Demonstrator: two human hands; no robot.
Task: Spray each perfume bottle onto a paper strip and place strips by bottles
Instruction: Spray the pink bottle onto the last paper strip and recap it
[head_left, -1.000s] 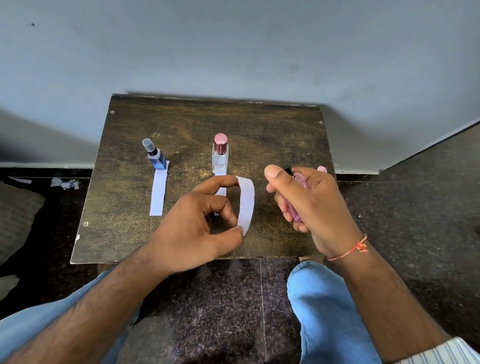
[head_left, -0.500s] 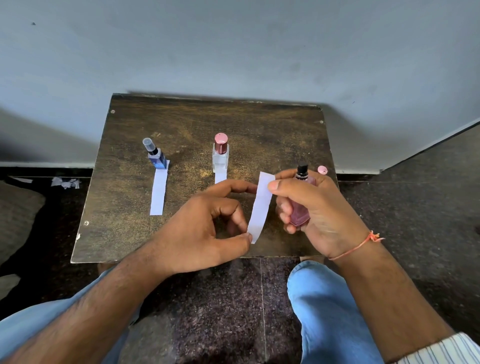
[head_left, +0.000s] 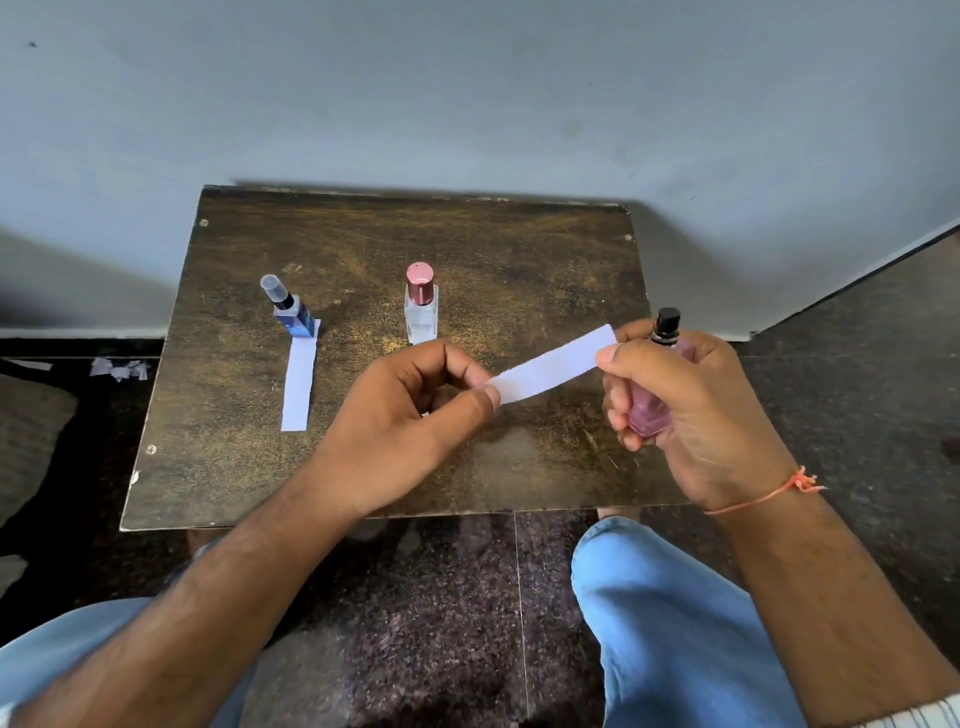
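Paper strip now flatter, tilted toward pink bottle.

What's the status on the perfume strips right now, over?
Left hand pinches paper strip. Right hand grips pink bottle, nozzle uncapped, beside strip's far end. Blue bottle has its strip. Nothing in the way.

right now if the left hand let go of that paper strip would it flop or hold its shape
Probably flop. The paper strip is thin and long, pinched only at its near end by the left hand; its far end lies by the right hand gripping the pink bottle. It looks very light, so it would likely flutter down rather than drop straight.
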